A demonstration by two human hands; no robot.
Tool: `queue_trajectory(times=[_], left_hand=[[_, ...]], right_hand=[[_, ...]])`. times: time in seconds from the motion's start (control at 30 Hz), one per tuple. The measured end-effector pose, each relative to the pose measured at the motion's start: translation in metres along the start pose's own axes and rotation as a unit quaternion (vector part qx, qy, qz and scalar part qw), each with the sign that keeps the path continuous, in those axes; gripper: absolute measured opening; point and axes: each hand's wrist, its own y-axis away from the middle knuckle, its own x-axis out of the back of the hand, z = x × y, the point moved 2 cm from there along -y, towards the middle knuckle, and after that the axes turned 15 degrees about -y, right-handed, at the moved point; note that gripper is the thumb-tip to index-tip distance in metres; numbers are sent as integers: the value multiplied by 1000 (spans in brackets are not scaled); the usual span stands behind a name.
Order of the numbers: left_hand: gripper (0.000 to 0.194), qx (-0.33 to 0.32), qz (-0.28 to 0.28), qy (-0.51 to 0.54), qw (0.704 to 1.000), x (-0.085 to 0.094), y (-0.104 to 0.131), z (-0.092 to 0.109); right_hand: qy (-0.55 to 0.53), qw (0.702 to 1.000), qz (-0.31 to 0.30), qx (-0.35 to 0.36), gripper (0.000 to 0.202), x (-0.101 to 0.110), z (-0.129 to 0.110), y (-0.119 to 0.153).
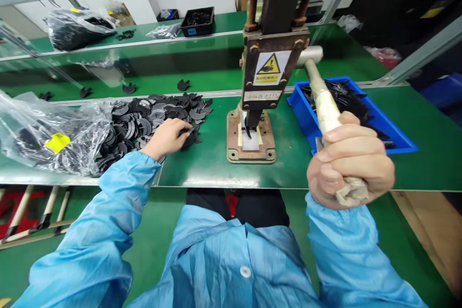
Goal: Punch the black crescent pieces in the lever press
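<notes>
My left hand (169,137) rests at the right edge of a pile of black curved parts (133,122), its fingers closed around or against one of them; the fingertips are partly hidden. My right hand (352,166) is wrapped round the light, wrapped lever handle (321,91) of a hand press (276,67). The press stands upright between my hands, with a yellow warning label on its front. Under its ram, a black part (247,127) sits on the pale block (250,141) of the press base (234,149).
To the right, a blue tray (400,138) holds black pieces. A clear plastic bag (68,130) of parts lies at the left. On the back shelf are a black bin (198,29) and another filled bag (77,31). A few loose parts lie behind the pile.
</notes>
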Motion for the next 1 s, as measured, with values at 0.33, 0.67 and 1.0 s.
queue_trajectory(times=[0.33, 0.67, 1.0], left_hand=[[44, 20, -25, -152, 988, -23, 38, 9], [38, -12, 7, -130, 991, -12, 32, 10], [32, 132, -55, 447, 883, -19, -12, 92]], right_hand=[[4, 1000, 28, 9, 54, 1, 6, 1], [1, 1000, 27, 14, 49, -1, 5, 1], [10, 1000, 3, 22, 42, -1, 4, 0]])
